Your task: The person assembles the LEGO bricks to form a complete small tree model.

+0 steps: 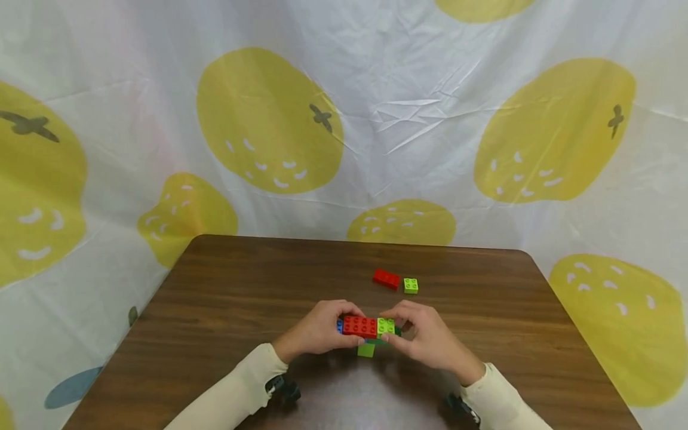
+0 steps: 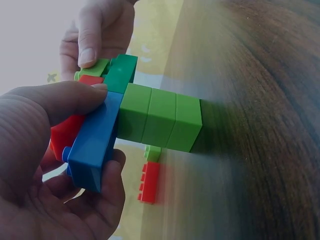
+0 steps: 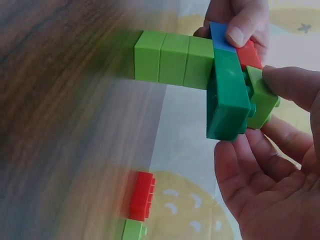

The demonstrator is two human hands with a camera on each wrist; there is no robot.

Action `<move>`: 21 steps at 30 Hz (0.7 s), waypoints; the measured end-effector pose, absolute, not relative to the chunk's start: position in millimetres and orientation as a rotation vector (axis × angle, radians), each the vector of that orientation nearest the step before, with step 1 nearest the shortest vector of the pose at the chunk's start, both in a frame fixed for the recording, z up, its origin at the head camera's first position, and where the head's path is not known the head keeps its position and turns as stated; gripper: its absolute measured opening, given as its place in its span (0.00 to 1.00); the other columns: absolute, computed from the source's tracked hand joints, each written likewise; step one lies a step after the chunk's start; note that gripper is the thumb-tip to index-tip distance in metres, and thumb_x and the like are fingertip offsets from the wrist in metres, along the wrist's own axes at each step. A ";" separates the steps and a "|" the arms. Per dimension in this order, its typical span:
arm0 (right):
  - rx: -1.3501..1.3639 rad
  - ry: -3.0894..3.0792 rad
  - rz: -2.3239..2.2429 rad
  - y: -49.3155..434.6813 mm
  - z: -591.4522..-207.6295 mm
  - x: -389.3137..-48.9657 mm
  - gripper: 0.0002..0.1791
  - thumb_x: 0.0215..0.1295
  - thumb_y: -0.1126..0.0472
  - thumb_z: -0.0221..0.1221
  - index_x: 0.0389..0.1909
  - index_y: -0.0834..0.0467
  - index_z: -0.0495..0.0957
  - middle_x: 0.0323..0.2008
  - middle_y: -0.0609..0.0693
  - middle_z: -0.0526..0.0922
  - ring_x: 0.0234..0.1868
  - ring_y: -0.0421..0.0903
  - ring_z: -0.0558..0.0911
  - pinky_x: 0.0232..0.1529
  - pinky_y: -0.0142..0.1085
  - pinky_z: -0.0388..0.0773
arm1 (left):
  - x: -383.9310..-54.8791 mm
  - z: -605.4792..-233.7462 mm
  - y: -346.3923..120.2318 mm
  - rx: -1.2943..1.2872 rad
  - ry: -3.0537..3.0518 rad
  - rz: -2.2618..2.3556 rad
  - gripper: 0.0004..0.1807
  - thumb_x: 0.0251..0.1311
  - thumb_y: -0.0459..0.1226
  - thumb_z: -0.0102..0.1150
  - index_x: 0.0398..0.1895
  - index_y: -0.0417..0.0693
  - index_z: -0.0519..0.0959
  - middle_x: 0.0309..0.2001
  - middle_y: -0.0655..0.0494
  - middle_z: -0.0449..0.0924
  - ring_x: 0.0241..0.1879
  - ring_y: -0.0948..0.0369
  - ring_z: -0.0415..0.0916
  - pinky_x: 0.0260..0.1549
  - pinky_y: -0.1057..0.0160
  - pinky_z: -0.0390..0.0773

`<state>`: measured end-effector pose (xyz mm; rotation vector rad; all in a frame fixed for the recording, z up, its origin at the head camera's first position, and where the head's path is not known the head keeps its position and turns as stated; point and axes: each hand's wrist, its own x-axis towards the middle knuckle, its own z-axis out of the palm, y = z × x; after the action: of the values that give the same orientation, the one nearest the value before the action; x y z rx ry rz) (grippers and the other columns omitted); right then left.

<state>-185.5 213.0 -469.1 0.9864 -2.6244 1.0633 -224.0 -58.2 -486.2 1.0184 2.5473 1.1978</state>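
Observation:
A built stack of toy bricks stands near the table's front. Its base is a column of light green bricks (image 2: 160, 117); across the top lie a blue brick (image 2: 92, 150) and a dark green brick (image 3: 231, 95) end to end. Above those sit a red brick (image 1: 359, 326) and a small light green brick (image 1: 386, 325). My left hand (image 1: 328, 327) grips the blue and red end, thumb on the near side and fingers on the far side. With thumb and fingers, my right hand (image 1: 421, 334) pinches the small light green brick, which sits slightly tilted over the dark green one.
Behind the stack, a loose red brick (image 1: 386, 279) and a loose light green brick (image 1: 411, 285) lie on the dark wooden table (image 1: 269, 275). A white cloth (image 1: 387, 155) with yellow fruit prints hangs beyond the table's far edge.

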 end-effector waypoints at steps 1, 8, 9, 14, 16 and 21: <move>0.987 -2.628 1.078 213.1 -470.4 -186.0 0.17 0.65 0.56 0.74 0.53 0.53 0.87 0.43 0.42 0.87 0.37 0.41 0.82 0.39 0.38 0.87 | -224.0 -486.7 -58.1 1.019 2.547 1.196 0.20 0.56 0.46 0.80 0.50 0.55 0.85 0.42 0.65 0.84 0.36 0.68 0.76 0.36 0.69 0.77; 0.959 -2.707 1.375 215.2 -477.5 -191.6 0.14 0.69 0.54 0.72 0.52 0.50 0.85 0.43 0.46 0.90 0.42 0.43 0.88 0.42 0.38 0.88 | -224.6 -488.2 -57.8 1.020 2.554 1.184 0.19 0.56 0.45 0.80 0.49 0.54 0.85 0.41 0.65 0.83 0.36 0.68 0.75 0.36 0.69 0.77; 0.951 -2.724 1.418 215.5 -478.1 -192.3 0.14 0.69 0.54 0.71 0.52 0.50 0.84 0.43 0.46 0.90 0.42 0.43 0.89 0.42 0.37 0.88 | -224.6 -488.0 -57.8 1.019 2.552 1.182 0.19 0.56 0.45 0.80 0.49 0.54 0.85 0.40 0.65 0.83 0.36 0.68 0.75 0.35 0.69 0.77; 0.967 -2.743 1.523 216.0 -480.1 -194.9 0.11 0.70 0.54 0.70 0.50 0.50 0.83 0.42 0.50 0.89 0.38 0.41 0.88 0.39 0.37 0.87 | -224.9 -486.3 -58.3 1.018 2.542 1.192 0.19 0.56 0.46 0.80 0.49 0.55 0.86 0.40 0.65 0.83 0.35 0.68 0.75 0.35 0.69 0.77; 0.994 -2.716 1.548 215.8 -480.8 -195.6 0.10 0.70 0.55 0.71 0.48 0.51 0.83 0.40 0.50 0.89 0.36 0.41 0.88 0.37 0.37 0.87 | -224.8 -485.5 -58.7 1.014 2.538 1.195 0.19 0.56 0.46 0.80 0.49 0.55 0.86 0.40 0.65 0.84 0.35 0.68 0.75 0.35 0.68 0.77; 1.039 -2.655 1.504 215.2 -482.0 -197.6 0.08 0.67 0.58 0.72 0.44 0.50 0.84 0.35 0.47 0.89 0.30 0.37 0.82 0.30 0.32 0.81 | -226.0 -485.5 -59.2 1.016 2.535 1.184 0.19 0.56 0.46 0.81 0.49 0.55 0.86 0.41 0.65 0.84 0.35 0.68 0.75 0.35 0.68 0.76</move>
<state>-197.6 215.2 -482.0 1.0391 -2.6551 1.5038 -226.0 -59.2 -485.5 1.0156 2.5354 1.1839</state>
